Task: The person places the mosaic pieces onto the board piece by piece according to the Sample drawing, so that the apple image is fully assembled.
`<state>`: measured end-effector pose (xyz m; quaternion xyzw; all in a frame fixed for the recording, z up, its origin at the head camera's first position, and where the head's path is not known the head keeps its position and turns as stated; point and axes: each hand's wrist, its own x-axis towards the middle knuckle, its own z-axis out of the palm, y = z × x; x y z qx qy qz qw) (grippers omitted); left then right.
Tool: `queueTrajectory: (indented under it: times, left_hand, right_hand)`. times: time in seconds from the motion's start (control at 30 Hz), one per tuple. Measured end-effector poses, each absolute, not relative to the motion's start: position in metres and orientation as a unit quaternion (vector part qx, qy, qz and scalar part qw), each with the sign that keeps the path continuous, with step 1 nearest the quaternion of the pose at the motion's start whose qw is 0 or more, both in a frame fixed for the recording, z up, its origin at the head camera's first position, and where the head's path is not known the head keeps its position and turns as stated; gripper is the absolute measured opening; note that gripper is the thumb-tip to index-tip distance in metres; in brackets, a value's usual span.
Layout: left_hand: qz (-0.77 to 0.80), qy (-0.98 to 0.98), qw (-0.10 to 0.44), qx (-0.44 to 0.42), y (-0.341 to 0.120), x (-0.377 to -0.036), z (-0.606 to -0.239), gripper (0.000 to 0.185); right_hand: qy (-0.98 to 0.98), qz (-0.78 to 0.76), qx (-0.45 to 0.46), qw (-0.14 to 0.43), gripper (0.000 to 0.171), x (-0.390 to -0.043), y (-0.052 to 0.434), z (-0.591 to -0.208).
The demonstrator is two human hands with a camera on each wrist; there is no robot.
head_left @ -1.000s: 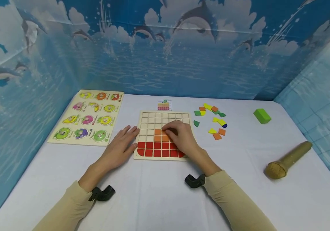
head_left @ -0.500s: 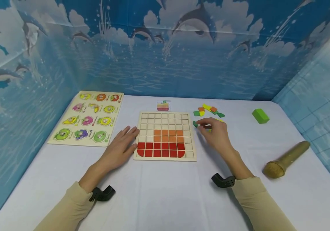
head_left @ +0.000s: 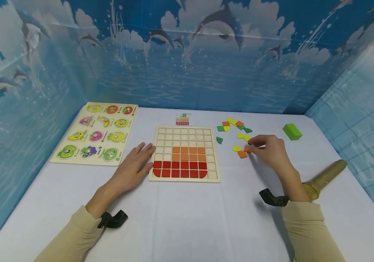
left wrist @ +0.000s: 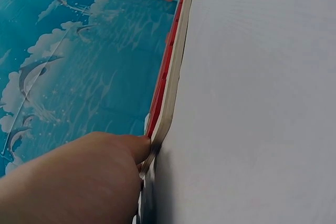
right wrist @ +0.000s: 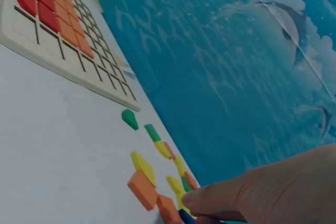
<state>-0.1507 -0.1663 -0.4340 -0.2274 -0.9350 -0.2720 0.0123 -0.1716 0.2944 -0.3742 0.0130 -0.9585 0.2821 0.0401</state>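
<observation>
A wooden grid board (head_left: 212, 175) lies in front of me, with red tiles (head_left: 180, 169) in its lower rows and orange tiles (head_left: 188, 153) above them. My left hand (head_left: 134, 165) lies with fingers extended along the board's left edge; in the left wrist view its thumb touches the board's side (left wrist: 170, 87). To the right, my right hand (head_left: 273, 153) reaches to the loose pieces, thumb and forefinger slightly apart. Its fingertips are by a loose orange tile (right wrist: 168, 209) and a dark blue piece (right wrist: 186, 216). Fingers partly hide these pieces.
A small picture card (head_left: 183, 119) lies behind the board. More yellow, green and orange pieces (head_left: 234, 120) lie right of it. A fruit puzzle board (head_left: 96, 127) is at left. At right are a green block (head_left: 292, 131) and a gold microphone (head_left: 330, 174), partly behind the right forearm.
My right hand has left the orange tiles on the board and moved right to the loose pieces. The orange rows it covered are now in full view. My left hand stays in place.
</observation>
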Motion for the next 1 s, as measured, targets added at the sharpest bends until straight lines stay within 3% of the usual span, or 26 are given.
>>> queueTrajectory:
  times: [0.3, 0.67, 1.0]
  left_hand:
    - [-0.275, -0.935, 0.013, -0.226, -0.167, -0.152, -0.434, 0.062]
    - [-0.271, -0.936, 0.012, -0.226, -0.167, -0.152, -0.434, 0.062]
    - [-0.272, -0.936, 0.012, -0.223, -0.167, -0.152, -0.435, 0.063]
  right_hand:
    - [-0.962, 0.272, 0.006, 0.001, 0.027, -0.176, 0.304, -0.379]
    - [-0.961, 0.273, 0.04, 0.035, 0.026, -0.177, 0.299, -0.388]
    - [-0.957, 0.288, -0.005, 0.026, 0.028, -0.181, 0.294, -0.394]
